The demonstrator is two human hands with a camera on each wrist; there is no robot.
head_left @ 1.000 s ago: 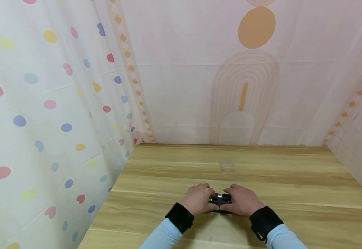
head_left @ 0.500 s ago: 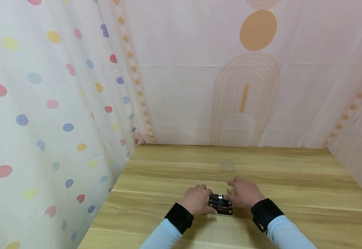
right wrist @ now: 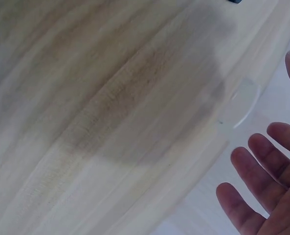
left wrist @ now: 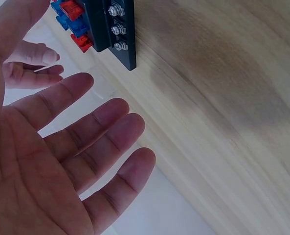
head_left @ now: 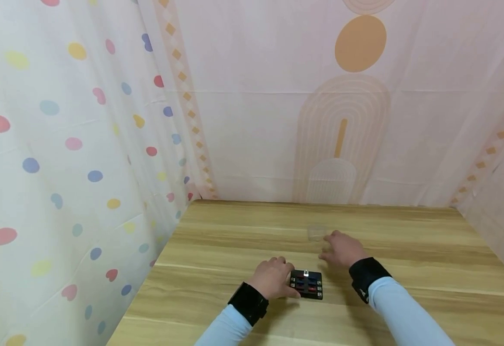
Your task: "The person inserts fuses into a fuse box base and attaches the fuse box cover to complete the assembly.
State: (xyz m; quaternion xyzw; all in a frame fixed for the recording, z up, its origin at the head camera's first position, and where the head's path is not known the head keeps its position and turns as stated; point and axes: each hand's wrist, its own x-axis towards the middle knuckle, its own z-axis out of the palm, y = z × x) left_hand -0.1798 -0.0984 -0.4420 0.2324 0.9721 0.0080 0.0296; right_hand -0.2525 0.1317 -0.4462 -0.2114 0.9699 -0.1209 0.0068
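Note:
A black fuse box (head_left: 307, 291) lies flat on the table in the head view. Red and blue blade fuses (left wrist: 78, 27) and a row of silver screws (left wrist: 118, 29) show on it in the left wrist view. My left hand (head_left: 272, 278) is beside its left edge, fingers spread and relaxed, thumb close to the near corner. Farther back lies a clear plastic cover (head_left: 315, 232), also seen as a faint curved outline (right wrist: 242, 105) in the right wrist view. My right hand (head_left: 343, 249) reaches over the table with fingertips right at the cover's right side, gripping nothing.
The wooden table (head_left: 412, 259) extends to a pale curtain (head_left: 252, 144) along its back edge. A dotted curtain (head_left: 83, 211) hangs at the left. Black bands (head_left: 248, 302) circle both wrists.
My right hand has left the fuse box and moved back and slightly right to the clear cover. My left hand has loosened but stays beside the box, which now shows fully.

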